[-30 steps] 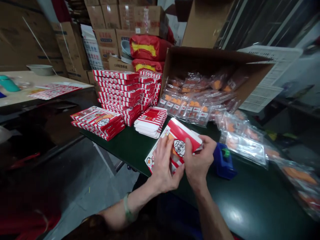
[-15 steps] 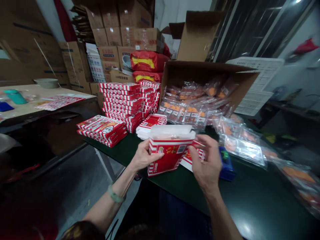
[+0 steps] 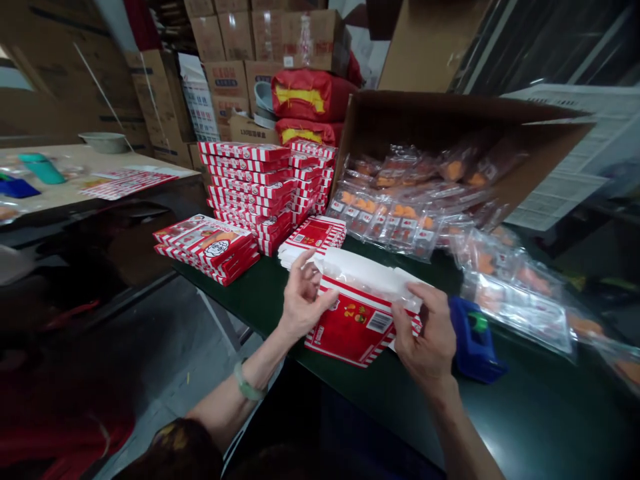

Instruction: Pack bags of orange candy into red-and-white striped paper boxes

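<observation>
A red and white striped cardboard box [image 3: 350,327] stands on edge between my hands, its white top flap raised and clear plastic showing in the opening. My left hand [image 3: 304,300] grips the box's left upper corner, thumb on the printed face. On the right upper corner, my right hand [image 3: 427,330] pinches the side between thumb and fingers. Behind the box lies a pile of flat red and white cartons [image 3: 315,233]. A blue tape dispenser [image 3: 475,343] is just right of my right hand.
Stacks of closed striped boxes [image 3: 247,187] and a lower stack [image 3: 207,247] stand at the left on the green table [image 3: 500,413]. A large cardboard carton [image 3: 430,110] spills clear packets [image 3: 390,217] toward the right. Another table [image 3: 165,172] is farther left.
The view has shifted, so the box appears farther right and its printed face tilts more upward. My left fingers have moved up to its top corner, and the flap shows wider.
</observation>
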The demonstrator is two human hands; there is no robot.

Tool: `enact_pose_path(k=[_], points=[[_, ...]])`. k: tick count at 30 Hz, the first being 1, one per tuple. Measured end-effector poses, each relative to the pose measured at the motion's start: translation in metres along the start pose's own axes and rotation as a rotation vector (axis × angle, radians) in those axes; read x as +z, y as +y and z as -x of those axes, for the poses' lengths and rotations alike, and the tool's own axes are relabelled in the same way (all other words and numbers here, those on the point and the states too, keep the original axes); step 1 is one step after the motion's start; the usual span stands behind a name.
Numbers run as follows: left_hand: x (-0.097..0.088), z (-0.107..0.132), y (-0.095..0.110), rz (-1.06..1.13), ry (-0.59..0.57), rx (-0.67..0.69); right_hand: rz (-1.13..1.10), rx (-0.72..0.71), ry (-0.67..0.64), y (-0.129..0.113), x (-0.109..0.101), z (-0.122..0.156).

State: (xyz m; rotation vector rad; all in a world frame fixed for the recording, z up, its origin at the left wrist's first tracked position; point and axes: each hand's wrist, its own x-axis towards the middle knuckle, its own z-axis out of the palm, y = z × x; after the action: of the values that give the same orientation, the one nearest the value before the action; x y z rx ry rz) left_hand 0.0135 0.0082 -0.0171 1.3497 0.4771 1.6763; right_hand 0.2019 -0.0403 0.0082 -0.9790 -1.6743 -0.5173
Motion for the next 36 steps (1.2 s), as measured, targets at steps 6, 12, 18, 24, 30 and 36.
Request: enact_pose_path(k=[6, 12, 18, 24, 30, 36], points=[[0.012, 0.002, -0.004, -0.383, 0.205, 0.317, 0.054, -0.025, 0.057, 0.000, 0.008, 0.010], [0.016, -0.003, 0.010, -0.765, 0.130, 0.511, 0.119, -0.086, 0.106, -0.002, 0.015, 0.014], [0.026, -0.002, 0.024, -0.708, 0.219, 0.387, 0.184, 0.014, -0.161, -0.022, -0.004, -0.003], [0.035, 0.001, 0.033, -0.391, 0.324, 0.063, 0.147, 0.151, -0.268, -0.036, -0.013, -0.008], [0.039, 0.003, 0.028, -0.415, 0.446, 0.081, 0.004, 0.181, -0.156, -0.030, -0.007, -0.003], [0.034, 0.005, 0.022, -0.551, 0.551, 0.206, 0.016, 0.295, -0.193, -0.031, -0.004, -0.004]])
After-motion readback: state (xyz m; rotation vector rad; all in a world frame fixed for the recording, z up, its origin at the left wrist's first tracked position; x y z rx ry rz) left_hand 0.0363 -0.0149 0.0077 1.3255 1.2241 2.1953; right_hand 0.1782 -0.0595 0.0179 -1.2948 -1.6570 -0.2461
